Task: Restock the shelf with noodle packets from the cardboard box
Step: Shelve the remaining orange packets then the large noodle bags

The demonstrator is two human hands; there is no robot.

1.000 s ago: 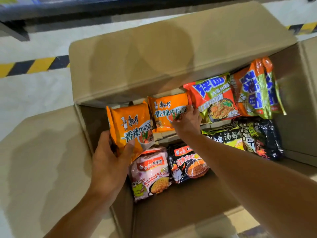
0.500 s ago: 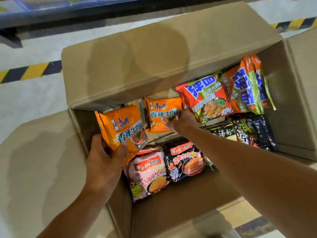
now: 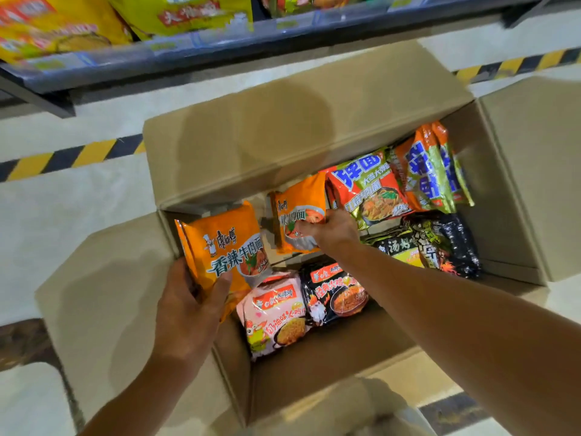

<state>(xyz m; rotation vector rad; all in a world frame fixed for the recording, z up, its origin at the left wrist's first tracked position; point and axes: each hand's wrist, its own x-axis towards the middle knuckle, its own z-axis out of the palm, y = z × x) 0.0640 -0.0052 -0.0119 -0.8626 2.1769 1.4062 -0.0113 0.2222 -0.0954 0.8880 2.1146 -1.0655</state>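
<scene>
An open cardboard box (image 3: 314, 372) stands on the floor below me with noodle packets inside. My left hand (image 3: 188, 313) grips an orange noodle packet (image 3: 226, 247) at the box's left edge, thumb on its front. Deeper in the box, my right hand (image 3: 333, 229) pinches a second orange packet (image 3: 295, 215) by its right side. Below them lie a pink packet (image 3: 273, 313) and a black packet (image 3: 333, 294). Red and green packets (image 3: 371, 184) lean at the far right, with dark packets (image 3: 440, 243) under them. The shelf (image 3: 220, 42) runs along the top.
Yellow snack bags (image 3: 63, 23) sit on the shelf above its grey front rail. The box's flaps spread out to the far side (image 3: 283, 121), left (image 3: 103, 294) and right (image 3: 534, 168). Yellow-black hazard tape (image 3: 63, 155) crosses the pale floor behind the box.
My view has tilted up, bringing the shelf and its yellow bags into sight. Both hands keep their hold on the orange packets; the right-hand packet has lifted and tilted slightly.
</scene>
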